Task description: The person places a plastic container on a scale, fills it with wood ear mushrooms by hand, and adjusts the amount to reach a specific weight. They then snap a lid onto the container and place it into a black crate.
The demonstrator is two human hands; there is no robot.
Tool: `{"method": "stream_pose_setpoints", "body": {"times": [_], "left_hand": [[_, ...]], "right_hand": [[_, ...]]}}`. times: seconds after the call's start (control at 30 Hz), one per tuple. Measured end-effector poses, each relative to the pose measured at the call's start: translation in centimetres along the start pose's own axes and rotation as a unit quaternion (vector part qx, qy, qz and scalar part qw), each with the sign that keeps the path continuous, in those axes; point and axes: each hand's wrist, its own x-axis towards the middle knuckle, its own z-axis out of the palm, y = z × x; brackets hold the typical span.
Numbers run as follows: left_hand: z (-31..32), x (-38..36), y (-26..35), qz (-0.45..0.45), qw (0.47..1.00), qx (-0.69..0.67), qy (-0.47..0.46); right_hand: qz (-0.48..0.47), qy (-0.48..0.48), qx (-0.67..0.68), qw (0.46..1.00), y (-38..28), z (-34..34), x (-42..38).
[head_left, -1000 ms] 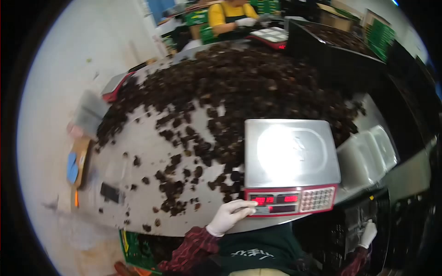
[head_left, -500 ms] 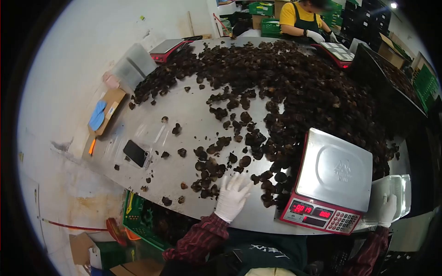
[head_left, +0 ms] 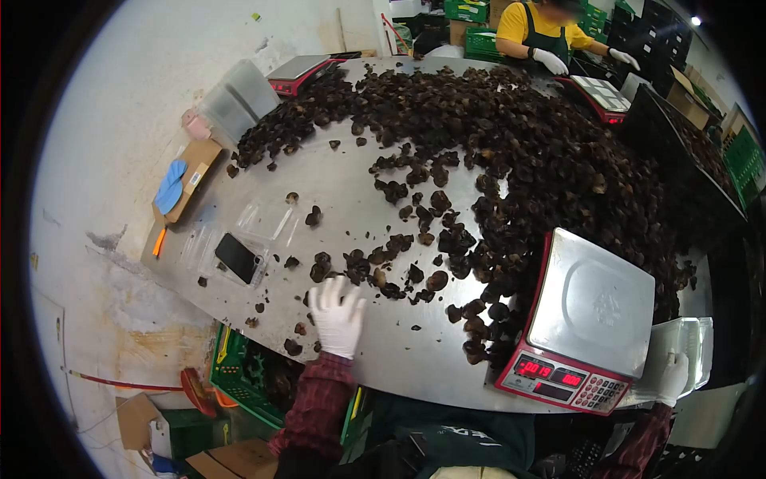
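- Loose dark pcs [head_left: 321, 267] are lying on the near-L part of the metal worktop [head_left: 399, 367], just past the L fingertips; contact unclear.
- L hand [head_left: 337, 315], white glove, is holding nothing visible; palm down, fingers well spread.
- Main heap of dark pcs [head_left: 542, 152] is covering the far + R part of the worktop.
- R hand [head_left: 674, 375], also gloved, is resting at the clear plastic trays [head_left: 694, 345] by the R edge; fingers partly hidden, can't tell if it's gripping one.
- Red/silver scale [head_left: 597, 311] is sitting btwn the heap and the trays, skewed, display showing red digits.
- Phone [head_left: 235, 255] is lying on the L side w/ clear plastic around it.
- Cardboard box [head_left: 203, 168] w/ blue item [head_left: 170, 189] is sitting at the L edge, nr the wall.
- 2nd scale [head_left: 297, 70] is standing at far L, beside grey tubs [head_left: 239, 100].
- Co-worker [head_left: 544, 36], yellow top + dark apron, is standing at the far side nr a 3rd scale [head_left: 602, 94].
- Green crate [head_left: 249, 403] is sitting below the near edge.
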Motion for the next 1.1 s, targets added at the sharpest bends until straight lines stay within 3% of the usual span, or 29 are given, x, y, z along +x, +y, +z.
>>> {"method": "stream_pose_setpoints", "body": {"times": [0.03, 0.17, 0.43, 0.63, 0.83, 0.93, 0.97, 1.03, 1.1], "left_hand": [[0.1, 0.1, 1.4, 0.018, 0.998, -0.066, -0.002], [2.5, 1.2, 5.8, 0.082, 0.993, -0.067, -0.047], [6.4, 7.1, -1.6, -0.071, 0.993, 0.098, -0.008], [1.0, 0.1, -6.0, -0.124, 0.982, 0.139, -0.020], [-5.5, -7.6, -13.1, -0.267, 0.931, 0.240, -0.065], [-7.6, -9.5, -14.3, -0.197, 0.924, 0.328, -0.021], [-8.0, -8.7, -13.4, -0.195, 0.925, 0.327, -0.020], [-7.6, -6.0, -10.8, -0.165, 0.978, 0.126, -0.019], [-4.3, -3.8, -5.8, -0.121, 0.992, -0.033, -0.008]], "right_hand": [[0.005, 0.007, -0.009, 1.000, 0.0, 0.3, 0.0], [0.009, 0.023, 0.003, 1.000, 1.3, 1.4, 0.3], [-0.008, 0.023, -0.024, 0.999, 0.8, 0.9, 0.0], [-0.022, 0.043, 0.009, 0.999, 0.3, 0.6, -0.4], [-0.010, 0.044, 0.010, 0.999, -0.2, 0.6, -0.3], [-0.004, 0.052, 0.005, 0.999, -0.4, 0.6, -0.5], [-0.004, 0.057, -0.001, 0.998, -0.7, 0.5, -0.5], [0.002, 0.057, -0.005, 0.998, -1.1, 0.3, -0.5], [0.006, 0.056, -0.010, 0.998, -1.1, 0.3, -0.5]]}}
